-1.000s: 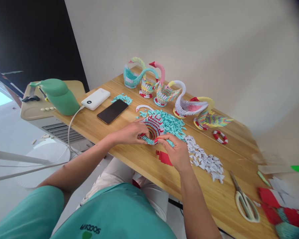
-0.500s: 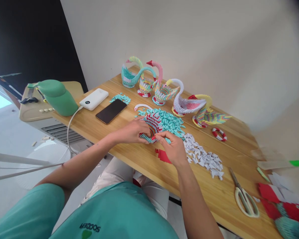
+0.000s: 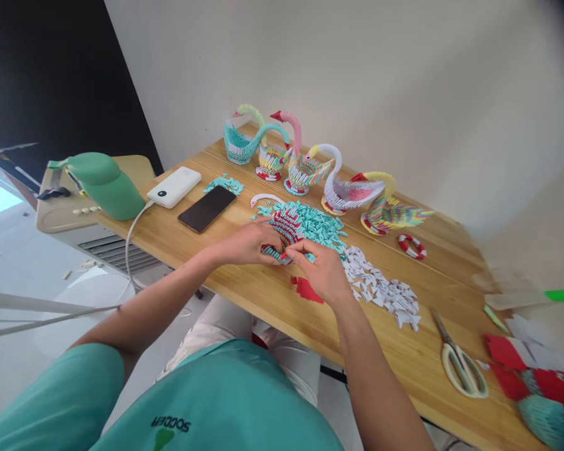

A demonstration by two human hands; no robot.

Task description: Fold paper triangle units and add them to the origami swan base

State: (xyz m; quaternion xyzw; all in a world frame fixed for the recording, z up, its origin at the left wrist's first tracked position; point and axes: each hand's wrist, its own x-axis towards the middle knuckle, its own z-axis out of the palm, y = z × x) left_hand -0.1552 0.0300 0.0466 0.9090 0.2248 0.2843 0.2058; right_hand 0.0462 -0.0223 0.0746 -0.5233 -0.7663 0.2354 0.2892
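Observation:
A round piece of folded paper units [image 3: 286,227], striped red, teal and white, is held above the wooden table [image 3: 244,282]. My left hand [image 3: 254,243] wraps round its left side. My right hand [image 3: 317,266] pinches at its near right edge, with a bit of red between or beside the fingertips; the fingertips partly hide it. Just behind lies a heap of teal folded pieces [image 3: 322,225]. White folded pieces [image 3: 380,285] spread to the right. Small red papers [image 3: 309,290] lie on the table below my right hand.
Several paper swans [image 3: 352,191] stand along the back. A phone [image 3: 207,208], a white power bank [image 3: 175,186] with a cable and a green bottle [image 3: 106,186] are at the left. Scissors [image 3: 460,366], a red-white ring [image 3: 411,246] and red paper [image 3: 505,352] lie at the right.
The view has shifted slightly. My right fingertips have moved a little closer to the striped piece, and less red shows at them. My left hand keeps its hold.

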